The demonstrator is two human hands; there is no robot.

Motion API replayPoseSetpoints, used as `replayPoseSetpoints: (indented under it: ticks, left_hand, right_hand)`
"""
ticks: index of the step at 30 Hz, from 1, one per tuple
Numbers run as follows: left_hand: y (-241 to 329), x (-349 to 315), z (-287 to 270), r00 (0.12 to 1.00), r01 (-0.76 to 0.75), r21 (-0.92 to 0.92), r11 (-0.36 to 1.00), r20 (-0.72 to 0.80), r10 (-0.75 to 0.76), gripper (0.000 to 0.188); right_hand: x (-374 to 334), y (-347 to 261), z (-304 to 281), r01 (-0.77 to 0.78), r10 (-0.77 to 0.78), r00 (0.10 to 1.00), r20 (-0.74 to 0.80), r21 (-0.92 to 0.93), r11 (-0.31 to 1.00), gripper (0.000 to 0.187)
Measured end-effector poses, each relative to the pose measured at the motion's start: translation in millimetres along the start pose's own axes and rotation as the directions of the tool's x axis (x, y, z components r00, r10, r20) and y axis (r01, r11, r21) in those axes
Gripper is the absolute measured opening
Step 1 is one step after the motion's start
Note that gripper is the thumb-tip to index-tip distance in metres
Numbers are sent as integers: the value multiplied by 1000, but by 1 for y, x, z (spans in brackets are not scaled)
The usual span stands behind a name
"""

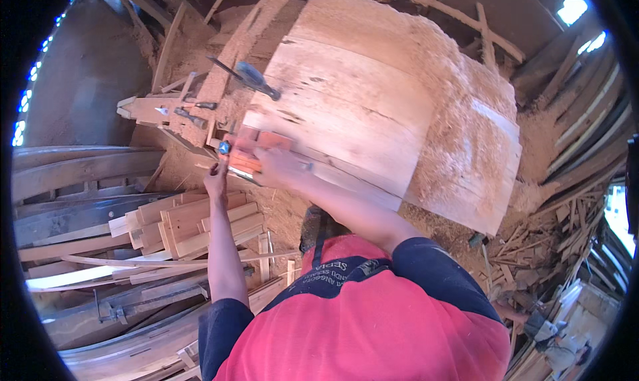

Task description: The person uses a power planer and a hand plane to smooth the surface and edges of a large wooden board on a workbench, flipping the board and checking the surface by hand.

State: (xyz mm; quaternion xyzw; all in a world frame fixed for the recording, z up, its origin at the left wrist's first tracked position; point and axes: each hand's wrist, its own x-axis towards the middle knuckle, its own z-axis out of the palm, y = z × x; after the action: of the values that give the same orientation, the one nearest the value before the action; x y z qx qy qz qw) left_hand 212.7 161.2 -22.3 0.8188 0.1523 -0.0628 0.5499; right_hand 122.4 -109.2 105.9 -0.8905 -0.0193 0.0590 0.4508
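Observation:
My left hand [215,179] is closed at the left corner of a pale plank panel, its fingertips on a small blue knob-like piece [224,147]. Just to its right, my right hand [281,170] lies over reddish-orange blocks [245,160] at the panel's near edge. Motion smears its fingers, so their grip cannot be made out. Another reddish flat piece [274,140] sits beyond that hand. The wide wooden panel [353,108] stretches away to the right. On its left part rests a blue-handled tool [254,79], seemingly with a dark blade.
Dark-handled hand tools [192,117] lie on a narrow board left of the panel. Sawdust [456,135] covers the panel's right side. Cut planks [180,224] are stacked at the left. Scrap wood [532,261] is heaped at the right, with curved timbers behind.

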Motion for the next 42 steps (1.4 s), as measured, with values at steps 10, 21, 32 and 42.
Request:
replayPoseSetpoints:
  ticks: [10, 21, 32, 42]
  left_hand:
    - [30, -315, 173, 915, -67, 196, 978, 402, -18, 79]
    - [41, -298, 158, 913, -48, 217, 975, 406, -46, 88]
    - [12, -23, 8, 995, -77, 237, 969, -44, 89, 84]
    - [13, 15, -11, 999, 36, 52, 998, 6, -37, 80]
  right_hand:
    - [-326, 116, -147, -142, 128, 986, -108, -137, 980, 46]
    - [-305, 114, -134, -118, 98, 985, -142, -140, 983, 42]
    - [-10, 9, 0, 13, -15, 999, -33, -62, 998, 38]
    - [19, 0, 7, 16, -16, 1000, 25, 1, 1000, 39]
